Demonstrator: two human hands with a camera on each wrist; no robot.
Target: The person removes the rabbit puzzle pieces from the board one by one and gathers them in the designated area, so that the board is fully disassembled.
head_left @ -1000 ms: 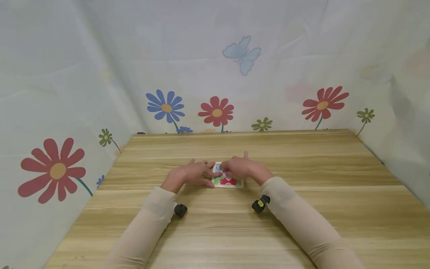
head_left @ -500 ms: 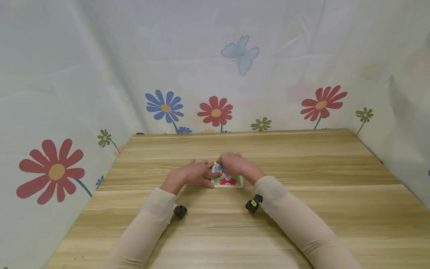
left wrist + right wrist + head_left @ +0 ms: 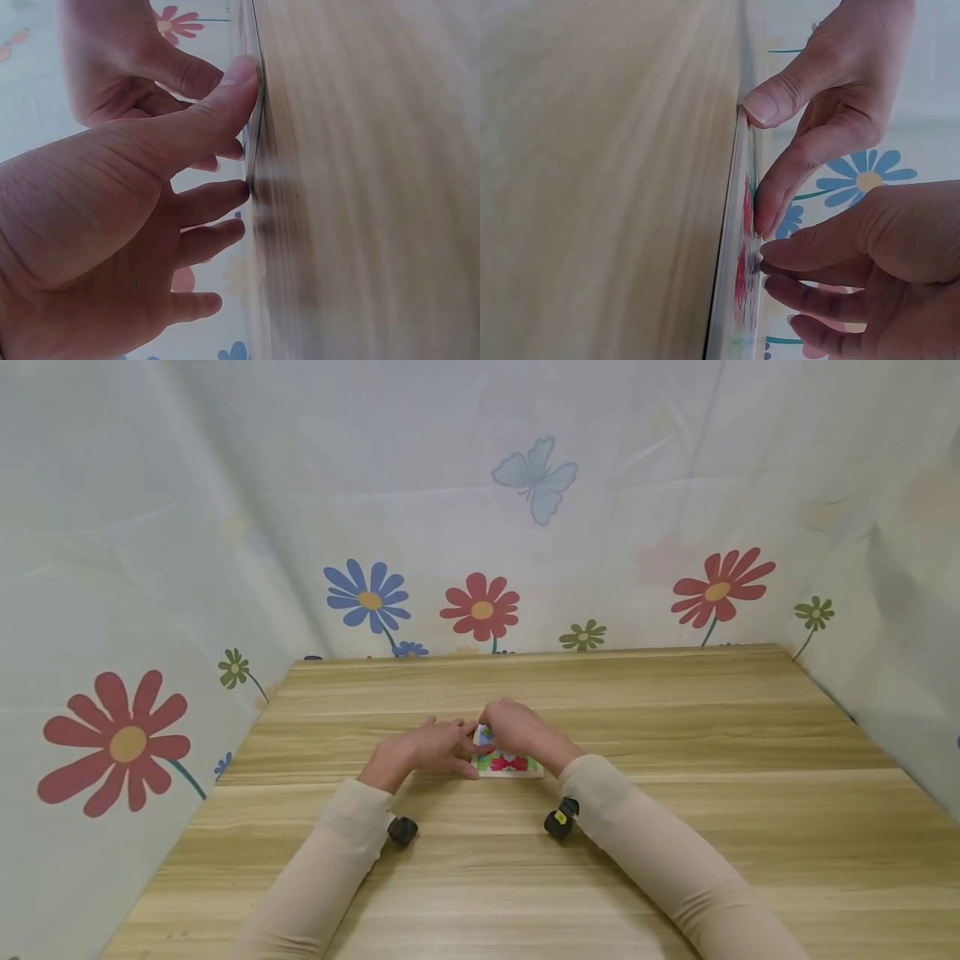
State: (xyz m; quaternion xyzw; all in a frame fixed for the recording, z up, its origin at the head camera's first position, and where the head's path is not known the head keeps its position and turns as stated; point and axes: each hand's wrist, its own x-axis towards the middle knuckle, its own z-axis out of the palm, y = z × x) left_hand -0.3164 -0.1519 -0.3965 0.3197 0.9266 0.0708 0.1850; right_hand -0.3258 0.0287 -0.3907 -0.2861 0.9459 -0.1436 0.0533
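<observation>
A small flat picture board with a pale border and a colourful print lies on the table; red, green and blue patches show. My left hand rests at its left side with spread, fairly straight fingers. In the right wrist view, the left thumb touches the board's edge and a finger touches its printed face. My right hand is over the far left part of the board and covers much of the picture. Its thumb and fingertips come together at the printed face; whether a small piece is between them I cannot tell.
The wood-grain table extends around the board on all sides. A pale cloth backdrop with printed flowers and a butterfly hangs behind and along the sides. A small black camera sits on each wrist, the left camera low above the table.
My right hand has moved left across the board, from its middle and right side to its far left part. The left hand and the board have stayed in place.
</observation>
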